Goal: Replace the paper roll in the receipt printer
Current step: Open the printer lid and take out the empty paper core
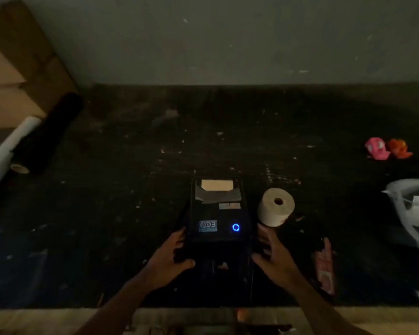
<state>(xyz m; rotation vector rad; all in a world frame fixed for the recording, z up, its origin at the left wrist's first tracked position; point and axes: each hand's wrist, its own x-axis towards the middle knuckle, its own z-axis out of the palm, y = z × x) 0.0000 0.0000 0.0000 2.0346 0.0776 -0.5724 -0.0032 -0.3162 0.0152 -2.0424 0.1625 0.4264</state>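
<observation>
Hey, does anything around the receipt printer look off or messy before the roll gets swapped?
Nothing looks broken. The printer sits upright with its blue light on, and the paper roll lies on its side just right of it. The dark table is scuffed and flecked, and crumpled pink and orange wrappers lie far right.

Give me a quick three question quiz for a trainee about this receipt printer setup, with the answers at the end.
1. True or false: the printer shows a lit blue ring.
2. On which side of the printer does the paper roll stand: the person's left or right?
3. Which is true of the right hand?
A. It holds the paper roll.
B. It is open beside the printer.
C. It rests on the white bag.

Key
1. True; the ring glows on the printer's top, near its front.
2. Right, close to the printer on the dark table.
3. B. The left hand is at the printer's other side.
</observation>
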